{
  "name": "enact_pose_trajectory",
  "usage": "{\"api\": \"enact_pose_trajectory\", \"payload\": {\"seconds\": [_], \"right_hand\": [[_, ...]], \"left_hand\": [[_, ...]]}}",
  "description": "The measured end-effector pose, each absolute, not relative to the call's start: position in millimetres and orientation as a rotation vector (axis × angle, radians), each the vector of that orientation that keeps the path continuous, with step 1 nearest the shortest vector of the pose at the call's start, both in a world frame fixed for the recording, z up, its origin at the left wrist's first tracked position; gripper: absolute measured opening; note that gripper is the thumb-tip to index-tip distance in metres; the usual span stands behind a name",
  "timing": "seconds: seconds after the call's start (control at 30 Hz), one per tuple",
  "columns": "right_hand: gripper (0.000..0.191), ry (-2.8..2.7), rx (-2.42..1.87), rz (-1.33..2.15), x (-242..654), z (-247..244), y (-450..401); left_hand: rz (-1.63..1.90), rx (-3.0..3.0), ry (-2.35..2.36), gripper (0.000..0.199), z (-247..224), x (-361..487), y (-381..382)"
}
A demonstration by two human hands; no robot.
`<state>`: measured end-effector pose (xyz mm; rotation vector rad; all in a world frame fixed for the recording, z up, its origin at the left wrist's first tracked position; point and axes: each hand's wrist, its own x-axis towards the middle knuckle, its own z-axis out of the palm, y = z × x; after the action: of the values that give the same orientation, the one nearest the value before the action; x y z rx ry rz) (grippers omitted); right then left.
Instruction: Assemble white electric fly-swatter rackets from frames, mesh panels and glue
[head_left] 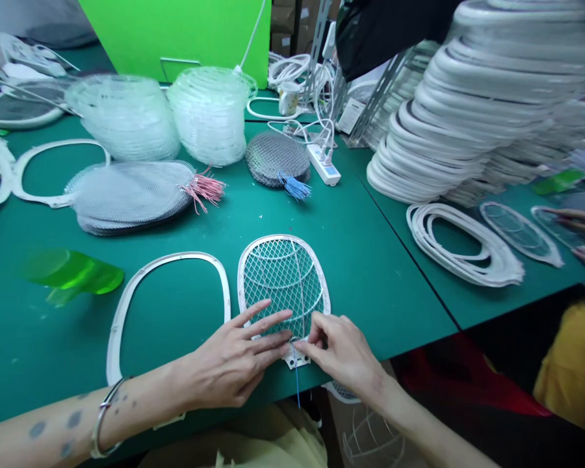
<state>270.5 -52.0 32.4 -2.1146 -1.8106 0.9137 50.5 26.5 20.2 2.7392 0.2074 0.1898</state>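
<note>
Mesh panel (pixel 280 279) lies on the green table (pixel 365 273) near its edge, under the left hand (pixel 234 351), its fingers spread flat, while the right hand (pixel 344 354) pinches the white tab (pixel 292 357) with its fingertips. One blue wire (pixel 297 387) dangles there; a hard tug could bend or snap it. One bare white frame (pixel 168 305) lies just beside.

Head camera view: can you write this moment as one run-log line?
Left hand: fingers on wire mesh racket panel | Right hand: at panel's base beside blue wire
</note>
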Motion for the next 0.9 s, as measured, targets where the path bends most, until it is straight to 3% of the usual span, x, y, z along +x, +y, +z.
{"api": "enact_pose_trajectory", "payload": {"seconds": [0.17, 0.4, 0.53, 0.57, 0.7, 0.77, 0.9], "right_hand": [[0.031, -1.944, -2.27, 1.072, 274, 35, -25], [0.029, -2.064, -2.216, 0.947, 268, 35, -29], [0.018, -2.098, -2.108, 0.717, 275, 28, -46], [0.025, -2.101, -2.071, 0.59, 279, 22, -48], [0.101, -2.238, -1.957, 0.345, 298, 4, -45], [0.112, -2.326, -1.965, 0.497, 304, 2, -40], [0.114, -2.281, -2.07, 0.747, 306, 8, -36]], "left_hand": [[0.139, 2.654, 0.303, 0.046, 26, 58, 24], [0.095, 2.632, 0.253, 0.05, 20, 57, 18], [0.031, 2.531, 0.312, 0.049, 30, 37, 43], [0.064, 2.551, 0.452, 0.049, 30, 32, 51], [0.216, 2.705, 0.902, 0.069, 18, 20, 76], [0.225, 2.784, 0.866, 0.075, 8, 21, 83], [0.249, 2.789, 0.858, 0.076, 4, 19, 82]]}}
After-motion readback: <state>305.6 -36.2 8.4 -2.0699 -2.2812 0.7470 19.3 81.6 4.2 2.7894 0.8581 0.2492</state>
